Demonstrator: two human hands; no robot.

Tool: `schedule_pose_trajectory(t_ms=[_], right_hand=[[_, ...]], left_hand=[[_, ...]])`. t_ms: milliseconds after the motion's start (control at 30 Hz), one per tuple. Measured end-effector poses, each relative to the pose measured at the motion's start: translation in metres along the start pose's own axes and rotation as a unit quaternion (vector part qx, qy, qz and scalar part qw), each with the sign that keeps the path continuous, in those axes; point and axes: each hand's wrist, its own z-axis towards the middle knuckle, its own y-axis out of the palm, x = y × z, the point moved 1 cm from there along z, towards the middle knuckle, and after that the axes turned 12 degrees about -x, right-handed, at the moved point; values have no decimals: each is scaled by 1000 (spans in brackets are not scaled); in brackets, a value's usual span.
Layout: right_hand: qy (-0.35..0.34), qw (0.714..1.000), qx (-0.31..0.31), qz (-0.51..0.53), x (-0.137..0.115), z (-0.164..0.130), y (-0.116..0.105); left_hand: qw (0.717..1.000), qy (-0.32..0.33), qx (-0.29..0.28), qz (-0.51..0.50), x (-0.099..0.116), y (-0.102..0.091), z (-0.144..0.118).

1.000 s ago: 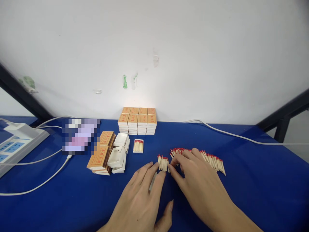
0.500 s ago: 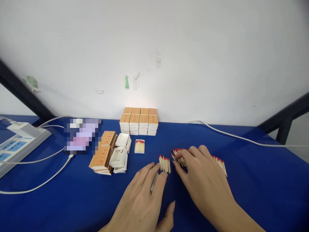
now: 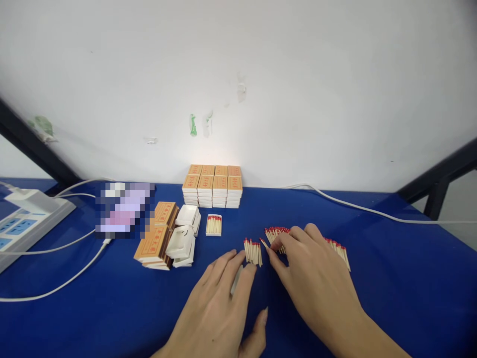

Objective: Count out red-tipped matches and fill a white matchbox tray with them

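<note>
Blue table (image 3: 391, 278): my bench top.
Loose matches (image 3: 337, 248): big spread, far right, mostly under my right hand (image 3: 316, 278).
Small bundle (image 3: 252, 251): sticks run near-to-far, red heads far, just beyond my left hand (image 3: 219, 303).
Right fingers: loosely curled, pinching one match (image 3: 265, 244).
Left hand: flat, spread, holding nothing.

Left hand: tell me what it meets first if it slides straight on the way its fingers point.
Probably the small bunch of matches: the left hand lies flat, fingertips just short of the stick ends. Beyond it lies bare blue table, though depth is uncertain.
</note>
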Motion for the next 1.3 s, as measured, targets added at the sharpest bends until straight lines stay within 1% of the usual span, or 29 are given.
schedule_pose_trajectory(t_ms=[300,467,567,667,767,900,1067,1300], right_hand=[[17,997,-34,72,-5,-6,-1],[23,993,-47,103,-3,-4,0],[21,995,-30,91,0,-3,0],[13,999,3,48,3,0,-1],[13,1000,18,15,4,2,0],[16,1000,7,2,2,3,4],[10,1000,-15,10,2,4,8],[15,1000,2,23,4,5,10]], left_hand=[[1000,-1,1,-9,1,-2,2],[1000,-1,0,-13,1,-2,2],[1000,0,3,-10,1,0,1],[1000,-2,1,-8,1,0,0],[1000,-2,4,-8,1,0,0],[1000,-3,4,-14,1,0,0],[1000,2,0,-15,1,-1,-1],[1000,0,4,-14,1,-1,0]])
